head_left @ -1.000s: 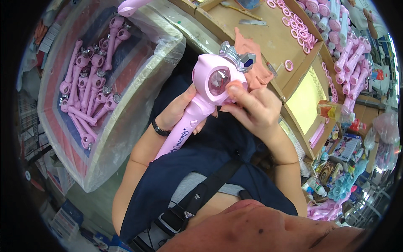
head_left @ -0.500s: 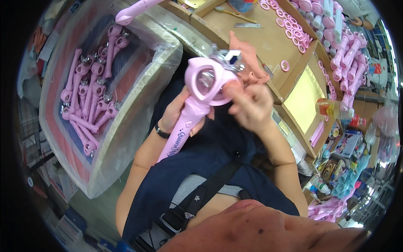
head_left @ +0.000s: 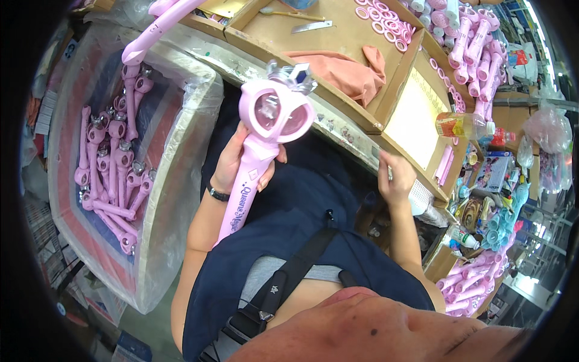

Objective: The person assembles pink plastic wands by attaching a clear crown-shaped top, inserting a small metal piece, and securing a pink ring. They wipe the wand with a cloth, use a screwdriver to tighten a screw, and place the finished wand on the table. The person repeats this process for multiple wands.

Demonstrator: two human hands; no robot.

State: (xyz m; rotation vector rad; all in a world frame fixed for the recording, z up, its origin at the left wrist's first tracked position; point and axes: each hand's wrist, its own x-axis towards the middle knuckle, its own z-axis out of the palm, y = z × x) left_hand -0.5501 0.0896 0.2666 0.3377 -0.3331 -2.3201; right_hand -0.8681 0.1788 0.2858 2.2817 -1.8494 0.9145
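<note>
Before the near edge of the brown cardboard tray [head_left: 347, 40], the left hand [head_left: 231, 161] has fingers clamped round a pink plastic wand [head_left: 258, 155], probably light, stiff, slippery, best gripped there below its fragile-looking silver crown [head_left: 293, 77], while the right hand [head_left: 398, 181] pinches a small indistinct object [head_left: 390, 174].

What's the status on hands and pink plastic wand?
Left hand gripping pink plastic wand below its round head. Right hand apart from it, closed on something small, unidentified. Salmon cloth beyond, at brown cardboard tray's near edge.
</note>
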